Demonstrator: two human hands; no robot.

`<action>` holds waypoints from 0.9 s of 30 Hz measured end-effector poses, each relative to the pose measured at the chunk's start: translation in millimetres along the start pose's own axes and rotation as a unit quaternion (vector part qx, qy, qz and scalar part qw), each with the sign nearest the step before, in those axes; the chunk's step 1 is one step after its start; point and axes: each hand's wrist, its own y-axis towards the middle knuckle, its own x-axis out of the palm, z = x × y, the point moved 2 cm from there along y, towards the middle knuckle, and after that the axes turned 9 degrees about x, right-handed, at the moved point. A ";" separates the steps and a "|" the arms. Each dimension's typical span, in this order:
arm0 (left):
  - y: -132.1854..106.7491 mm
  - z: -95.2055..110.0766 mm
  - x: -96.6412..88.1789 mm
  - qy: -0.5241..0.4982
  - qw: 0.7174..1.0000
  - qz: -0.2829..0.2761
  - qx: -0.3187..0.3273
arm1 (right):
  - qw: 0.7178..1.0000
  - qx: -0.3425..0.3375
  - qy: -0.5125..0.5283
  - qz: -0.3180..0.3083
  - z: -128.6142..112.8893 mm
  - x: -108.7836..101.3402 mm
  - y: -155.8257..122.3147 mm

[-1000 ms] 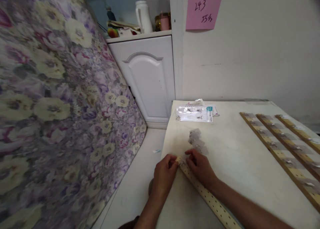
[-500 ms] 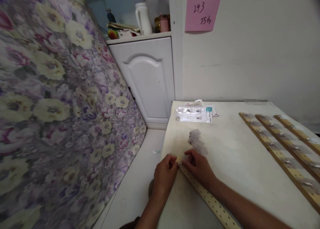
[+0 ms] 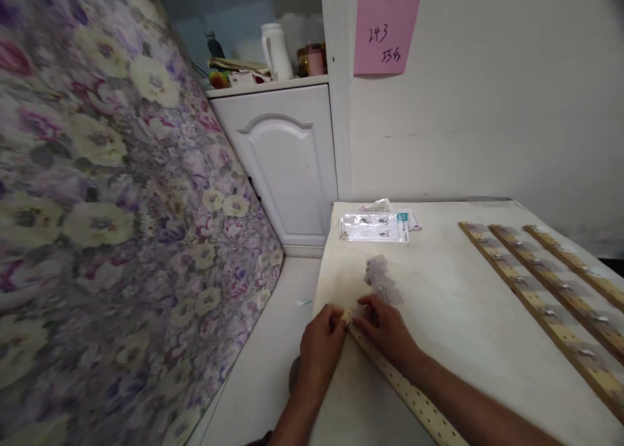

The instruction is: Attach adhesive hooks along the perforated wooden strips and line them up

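A long tan perforated strip [image 3: 409, 394] lies slantwise on the pale table [image 3: 463, 316]. My left hand [image 3: 320, 348] pinches the strip's far end at the table's left edge. My right hand [image 3: 385, 332] is closed just right of that end, fingers pressed on the strip and on something small that I cannot make out. A short row of small clear packets [image 3: 381, 280] lies just beyond my right hand.
Three more perforated strips loaded with small packets [image 3: 546, 283] lie at the right. A clear plastic pack [image 3: 374, 227] sits near the table's far edge. A floral mattress [image 3: 107, 225] leans at the left; a white cabinet [image 3: 287, 166] stands behind, a pink note [image 3: 386, 33] on the wall.
The view has tilted slightly upward and to the right. Both hands stay pinched at the strip's end with almost no movement.
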 end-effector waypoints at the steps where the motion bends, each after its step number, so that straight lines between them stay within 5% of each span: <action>1: -0.2 0.2 -0.4 -0.001 1.000 0.001 0.007 | 1.000 -0.002 0.005 0.001 0.0 -0.5 -0.8; 8: -0.3 -5.4 2.4 -0.023 0.999 0.001 0.043 | 0.999 -0.012 0.034 0.001 3.2 -6.6 -3.2; 27: -0.1 -3.7 5.1 0.009 1.000 0.006 0.005 | 0.999 -0.034 0.016 0.014 5.6 -5.7 -3.1</action>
